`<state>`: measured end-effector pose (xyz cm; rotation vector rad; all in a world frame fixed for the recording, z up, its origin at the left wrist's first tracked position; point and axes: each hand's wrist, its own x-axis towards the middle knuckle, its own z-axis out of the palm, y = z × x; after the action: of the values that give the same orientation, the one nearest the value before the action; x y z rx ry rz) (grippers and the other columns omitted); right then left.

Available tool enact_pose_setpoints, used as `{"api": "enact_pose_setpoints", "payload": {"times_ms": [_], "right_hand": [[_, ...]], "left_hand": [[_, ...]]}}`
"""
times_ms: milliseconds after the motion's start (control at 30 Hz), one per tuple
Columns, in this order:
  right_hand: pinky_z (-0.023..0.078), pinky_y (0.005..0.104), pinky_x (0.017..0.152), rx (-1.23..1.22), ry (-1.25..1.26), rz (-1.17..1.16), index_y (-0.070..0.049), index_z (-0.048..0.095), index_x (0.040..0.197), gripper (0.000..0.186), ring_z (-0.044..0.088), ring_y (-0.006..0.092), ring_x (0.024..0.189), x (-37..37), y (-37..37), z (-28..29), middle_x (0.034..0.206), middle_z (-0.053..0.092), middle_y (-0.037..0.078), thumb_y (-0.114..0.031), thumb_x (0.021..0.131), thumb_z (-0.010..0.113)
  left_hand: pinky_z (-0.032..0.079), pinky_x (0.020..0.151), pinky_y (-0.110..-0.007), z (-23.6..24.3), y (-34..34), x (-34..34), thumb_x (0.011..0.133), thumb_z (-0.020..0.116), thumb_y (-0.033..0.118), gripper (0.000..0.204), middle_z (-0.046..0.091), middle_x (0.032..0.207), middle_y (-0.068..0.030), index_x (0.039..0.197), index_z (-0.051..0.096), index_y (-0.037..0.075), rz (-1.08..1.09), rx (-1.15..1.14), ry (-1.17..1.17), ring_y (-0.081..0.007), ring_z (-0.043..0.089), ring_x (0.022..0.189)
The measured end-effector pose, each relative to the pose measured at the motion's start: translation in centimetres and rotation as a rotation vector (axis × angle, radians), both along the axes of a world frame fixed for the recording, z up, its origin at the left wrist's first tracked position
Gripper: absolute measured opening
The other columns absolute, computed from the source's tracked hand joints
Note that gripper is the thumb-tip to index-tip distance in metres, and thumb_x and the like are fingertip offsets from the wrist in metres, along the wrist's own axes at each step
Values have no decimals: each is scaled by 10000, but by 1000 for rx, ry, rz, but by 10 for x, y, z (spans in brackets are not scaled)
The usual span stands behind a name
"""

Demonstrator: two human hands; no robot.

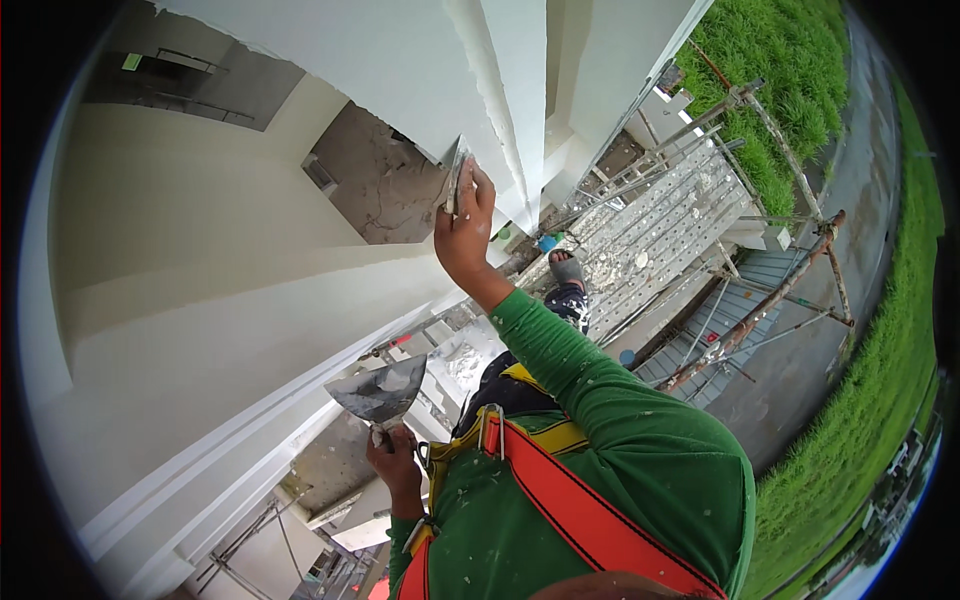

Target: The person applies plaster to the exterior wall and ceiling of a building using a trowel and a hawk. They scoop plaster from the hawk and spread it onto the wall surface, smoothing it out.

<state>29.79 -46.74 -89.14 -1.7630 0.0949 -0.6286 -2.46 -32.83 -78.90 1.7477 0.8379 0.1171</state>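
My right hand [464, 232] reaches forward with its fingers closed round a putty knife [456, 172]. That blade is seen nearly edge-on, at the lower edge of a white plastered wall [400, 62]; whether it touches cannot be told. Lower and to the left, my left hand [396, 462] grips the handle of a wide putty knife [382, 392]. Its broad, fan-shaped blade faces up and carries grey-white smears. White specks dot my green sleeves.
Beneath me runs a perforated metal scaffold platform [655, 235] splashed with plaster, and my sandalled foot [565, 266] is on it. Rusty scaffold poles [745, 335] stand on the right. A window opening [375, 180] lies beyond my right hand. An orange harness strap [590, 505] crosses my body.
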Motion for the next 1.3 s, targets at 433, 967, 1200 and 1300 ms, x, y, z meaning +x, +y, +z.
{"api": "enact_pose_setpoints", "payload": {"times_ms": [433,967,1200,1300], "right_hand": [[354,435,1130,6,28,-113,39,321,1513,751,395,442,1339,27,6,-74,1445,368,288,113,808,570],[448,641,1013,1328,859,63,-63,422,1369,406,485,385,1249,32,-76,-374,1380,466,163,-98,967,467],[385,706,1041,1568,930,-99,-79,431,1358,402,481,410,1267,61,-66,-325,1393,474,168,-94,959,470],[460,675,870,1479,1043,-102,-42,543,1092,226,552,310,895,67,-66,-327,1018,527,103,-88,870,549]], "left_hand": [[422,595,-245,11,-6,2,976,591,88,80,572,786,-10,963,555,18,-89,143,58,-88,516,675],[406,549,-242,6,-6,-3,971,579,51,83,563,743,-25,920,515,37,34,75,109,-91,503,611],[413,569,-243,2,-15,-21,980,592,96,99,557,753,-23,963,524,26,126,69,159,-95,505,637],[421,591,-241,1,-17,-22,984,607,119,134,559,780,-17,1020,525,19,62,100,208,-94,514,679]]}}
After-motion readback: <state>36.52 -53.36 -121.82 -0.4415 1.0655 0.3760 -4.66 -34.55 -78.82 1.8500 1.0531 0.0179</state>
